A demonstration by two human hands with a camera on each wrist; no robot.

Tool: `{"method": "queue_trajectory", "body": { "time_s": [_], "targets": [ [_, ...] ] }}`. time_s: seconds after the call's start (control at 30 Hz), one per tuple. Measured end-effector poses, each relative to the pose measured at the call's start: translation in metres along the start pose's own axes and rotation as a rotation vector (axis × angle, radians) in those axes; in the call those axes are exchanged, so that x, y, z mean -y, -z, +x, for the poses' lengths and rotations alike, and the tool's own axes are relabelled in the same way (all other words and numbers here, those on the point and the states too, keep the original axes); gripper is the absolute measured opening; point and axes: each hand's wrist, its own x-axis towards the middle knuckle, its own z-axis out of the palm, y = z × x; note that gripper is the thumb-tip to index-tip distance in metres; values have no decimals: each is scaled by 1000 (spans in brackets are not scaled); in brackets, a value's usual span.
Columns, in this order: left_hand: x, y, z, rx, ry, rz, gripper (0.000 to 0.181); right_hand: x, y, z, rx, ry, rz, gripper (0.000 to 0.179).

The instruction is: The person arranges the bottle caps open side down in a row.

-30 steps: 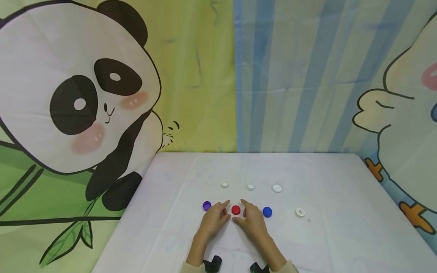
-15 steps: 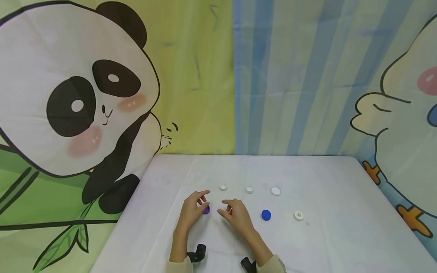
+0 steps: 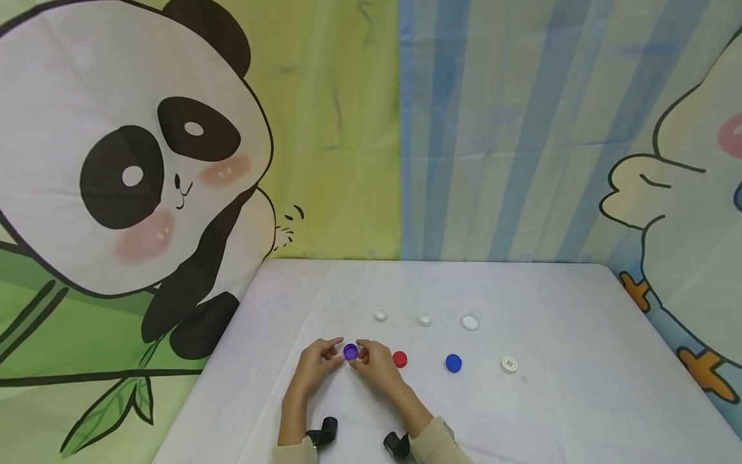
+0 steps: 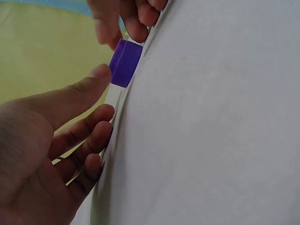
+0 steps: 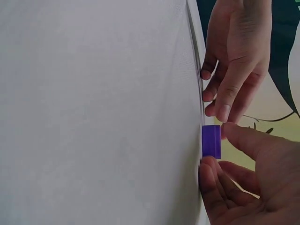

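A purple screw cap (image 3: 350,352) lies hollow side up on the white table, its ribbed side showing in the left wrist view. My left hand (image 3: 315,366) curves around its left side, with the thumb tip right by the cap in the left wrist view. From the other side my right hand (image 3: 377,368) curves around it, thumb and fingers close against the cap in the right wrist view. Whether the fingertips touch it is hard to tell; neither hand lifts it. Just right of my right hand sits a red cap (image 3: 400,359).
A blue cap (image 3: 453,363) and a white cap (image 3: 509,365) lie farther right in the same row. Behind them are a small white cap (image 3: 380,314), another white cap (image 3: 425,319) and a wider white cap (image 3: 470,322). Printed curtains stand behind the table (image 3: 556,412).
Both hands have moved left, from around the red cap to around the purple cap. The red cap is left where it was, and the other caps have not moved.
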Motion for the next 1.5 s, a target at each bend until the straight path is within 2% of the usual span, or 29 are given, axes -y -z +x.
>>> {"method": "queue_trajectory", "body": {
  "time_s": [0.2,0.43,0.6,0.73,0.9,1.07,1.2,1.33,1.5],
  "targets": [
    [-1,-3,-1,-1,24,-10,34,-8,-6,4,-40,29,-22,38],
    [-2,-2,-1,-11,-14,21,28,-8,-5,4,-33,22,22,31],
    [-2,-2,-1,-5,-2,9,27,-8,-3,4,-26,9,44,28],
    [-2,-2,0,-11,8,-3,28,-7,0,6,-20,40,29,27],
    [-9,3,4,-55,-57,-14,27,0,12,9,-44,126,-46,28],
    [-27,9,9,-116,-182,-44,27,11,33,6,-130,212,-24,29],
    [-50,10,10,-129,-246,-85,27,17,53,-3,-205,259,-9,30],
    [-77,5,9,-143,-317,-126,28,22,78,-14,-261,273,-18,31],
    [-110,-8,6,-155,-407,-191,30,26,109,-32,-330,295,-35,32]
  ]
}}
